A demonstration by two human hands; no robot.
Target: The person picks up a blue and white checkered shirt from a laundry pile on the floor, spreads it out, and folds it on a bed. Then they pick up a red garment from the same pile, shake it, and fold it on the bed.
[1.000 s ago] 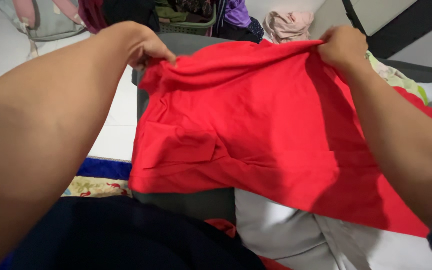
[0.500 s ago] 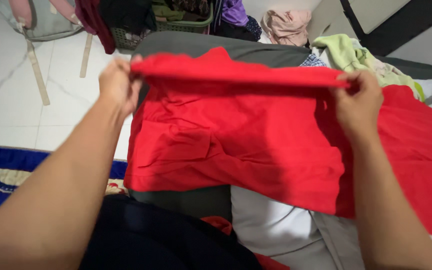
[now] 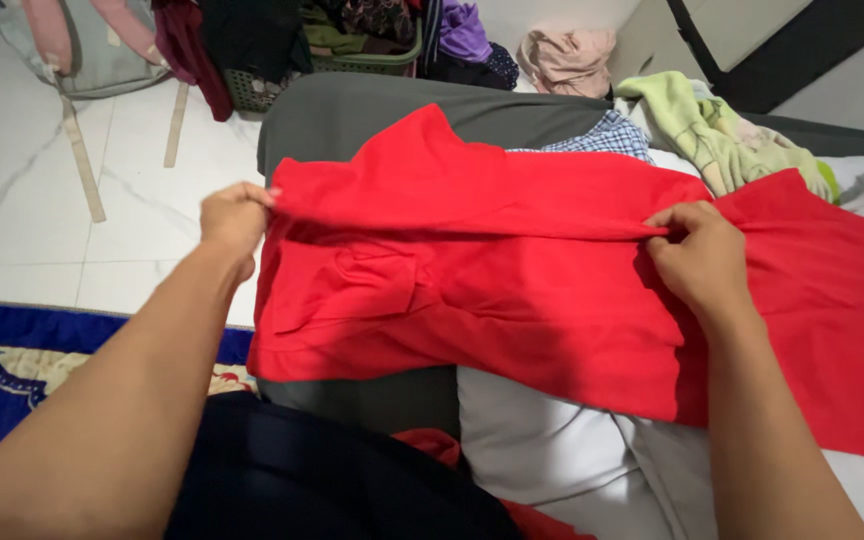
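A red shirt [image 3: 512, 300] with a chest pocket lies spread over a grey cushion [image 3: 352, 115] and white bedding [image 3: 552, 450]. Its upper part is folded over, forming a horizontal crease across the middle. My left hand [image 3: 234, 222] pinches the left end of that fold at the shirt's edge. My right hand [image 3: 700, 258] pinches the fold on the right side. Both forearms reach in from the bottom of the view.
A light green cloth [image 3: 722, 130] and a blue checked garment [image 3: 602, 135] lie behind the shirt. A basket of clothes [image 3: 352, 40], a pink cloth [image 3: 567, 55] and a hanging backpack [image 3: 72, 45] stand farther back. A blue patterned rug [image 3: 22, 360] covers the white tiled floor at left.
Both hands have drawn the shirt's upper edge toward me and lowered it, so the raised fabric now lies folded over the shirt. A red flap now sticks up behind the fold.
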